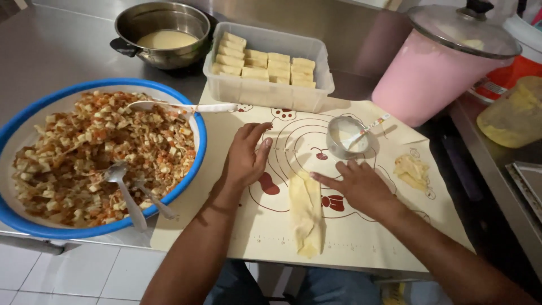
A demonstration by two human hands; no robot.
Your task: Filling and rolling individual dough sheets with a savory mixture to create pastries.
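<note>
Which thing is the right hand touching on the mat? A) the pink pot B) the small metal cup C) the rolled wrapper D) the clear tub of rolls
C: the right hand lies flat on the mat with a fingertip on the upper end of the rolled wrapper; the small metal cup sits apart above it.

Roll [305,213] on mat [361,248], bowl [34,220] left (spoons inside), tub [265,93] behind.
</note>
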